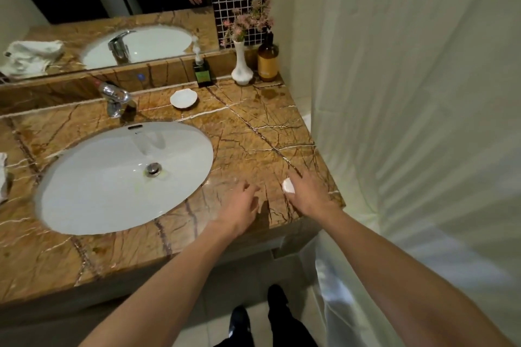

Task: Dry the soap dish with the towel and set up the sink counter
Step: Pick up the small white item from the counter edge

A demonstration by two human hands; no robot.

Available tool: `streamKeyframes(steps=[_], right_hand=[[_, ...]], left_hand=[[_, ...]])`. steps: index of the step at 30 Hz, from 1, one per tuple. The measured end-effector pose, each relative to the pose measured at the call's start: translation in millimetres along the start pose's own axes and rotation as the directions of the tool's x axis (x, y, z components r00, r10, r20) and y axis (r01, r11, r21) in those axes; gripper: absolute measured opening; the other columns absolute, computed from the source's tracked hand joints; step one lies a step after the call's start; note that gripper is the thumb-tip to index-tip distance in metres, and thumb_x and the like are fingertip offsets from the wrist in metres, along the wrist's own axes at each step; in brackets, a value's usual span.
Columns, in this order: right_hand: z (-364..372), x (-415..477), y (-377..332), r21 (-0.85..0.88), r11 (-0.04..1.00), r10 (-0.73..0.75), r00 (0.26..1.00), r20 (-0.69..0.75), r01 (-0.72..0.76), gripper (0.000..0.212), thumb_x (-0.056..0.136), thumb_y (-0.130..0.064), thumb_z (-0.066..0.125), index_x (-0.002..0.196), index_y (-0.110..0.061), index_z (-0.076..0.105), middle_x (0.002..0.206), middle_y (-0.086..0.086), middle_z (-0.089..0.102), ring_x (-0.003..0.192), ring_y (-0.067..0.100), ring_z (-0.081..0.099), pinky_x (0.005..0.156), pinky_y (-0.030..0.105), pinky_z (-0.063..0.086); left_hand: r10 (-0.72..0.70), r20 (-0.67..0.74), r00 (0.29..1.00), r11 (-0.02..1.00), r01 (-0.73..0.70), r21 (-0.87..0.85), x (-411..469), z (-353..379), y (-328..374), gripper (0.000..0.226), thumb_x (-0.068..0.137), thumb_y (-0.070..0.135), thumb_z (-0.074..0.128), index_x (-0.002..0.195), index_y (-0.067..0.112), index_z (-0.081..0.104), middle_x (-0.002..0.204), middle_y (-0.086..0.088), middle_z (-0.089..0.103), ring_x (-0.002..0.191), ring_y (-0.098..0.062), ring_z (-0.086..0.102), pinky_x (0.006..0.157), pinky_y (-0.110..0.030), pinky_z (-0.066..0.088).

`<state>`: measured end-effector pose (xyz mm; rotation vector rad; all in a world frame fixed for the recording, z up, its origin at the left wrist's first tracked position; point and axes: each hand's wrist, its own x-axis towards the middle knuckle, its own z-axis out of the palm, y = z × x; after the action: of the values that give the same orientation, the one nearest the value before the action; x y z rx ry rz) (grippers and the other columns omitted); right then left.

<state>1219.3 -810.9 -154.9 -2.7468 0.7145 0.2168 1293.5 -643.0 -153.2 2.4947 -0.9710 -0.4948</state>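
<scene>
The white shell-shaped soap dish (pixel 183 98) sits on the brown marble counter (pixel 253 132) behind the sink, right of the tap. A white towel (pixel 2 177) lies at the counter's left edge, mostly out of frame; the mirror shows it crumpled. My right hand (pixel 306 191) rests at the counter's front right corner, fingers closed on a small white bar of soap (pixel 288 186). My left hand (pixel 239 205) hovers over the counter just left of it, fingers loosely curled, holding nothing.
An oval white sink (pixel 124 177) with a chrome tap (pixel 115 97) fills the counter's left. A dark pump bottle (pixel 202 72), a white vase of pink flowers (pixel 242 65) and an amber bottle (pixel 267 59) stand at the back right. A shower curtain (pixel 408 93) hangs on the right.
</scene>
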Motion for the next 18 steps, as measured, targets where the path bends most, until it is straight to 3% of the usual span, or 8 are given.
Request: streamKeyframes(steps=[4, 8, 18], right_hand=[[10, 10, -2, -0.024, 0.999, -0.03, 1.0, -0.004, 0.03, 0.047, 0.087, -0.019, 0.065, 0.131, -0.018, 0.049, 0.131, 0.015, 0.05, 0.119, 0.031, 0.049, 0.098, 0.043, 0.045], [20, 17, -4, 0.004, 1.0, -0.031, 0.999, 0.018, 0.031, 0.05, 0.087, -0.014, 0.064, 0.133, -0.019, 0.047, 0.13, 0.015, 0.049, 0.117, 0.031, 0.049, 0.097, 0.043, 0.047], [15, 23, 14, 0.061, 0.997, -0.045, 0.998, 0.034, 0.043, 0.048, 0.085, -0.021, 0.067, 0.129, -0.015, 0.048, 0.132, 0.015, 0.046, 0.114, 0.031, 0.05, 0.093, 0.04, 0.047]], left_hand=[[0.002, -0.007, 1.0, 1.0, -0.002, -0.003, 2, 13, 2, 0.04, 0.095, 0.014, 0.053, 0.133, 0.019, 0.049, 0.133, -0.007, 0.05, 0.114, -0.021, 0.054, 0.091, -0.023, 0.044], [0.002, 0.0, 1.0, 1.0, -0.002, -0.013, 9, 17, 3, 0.04, 0.096, 0.016, 0.049, 0.136, 0.016, 0.047, 0.133, -0.009, 0.051, 0.117, -0.025, 0.053, 0.098, -0.033, 0.046], [0.052, 0.048, 0.998, 0.998, -0.053, 0.028, 32, 37, 15, 0.047, 0.09, 0.017, 0.056, 0.135, 0.016, 0.046, 0.129, -0.01, 0.054, 0.114, -0.026, 0.054, 0.096, -0.037, 0.048]])
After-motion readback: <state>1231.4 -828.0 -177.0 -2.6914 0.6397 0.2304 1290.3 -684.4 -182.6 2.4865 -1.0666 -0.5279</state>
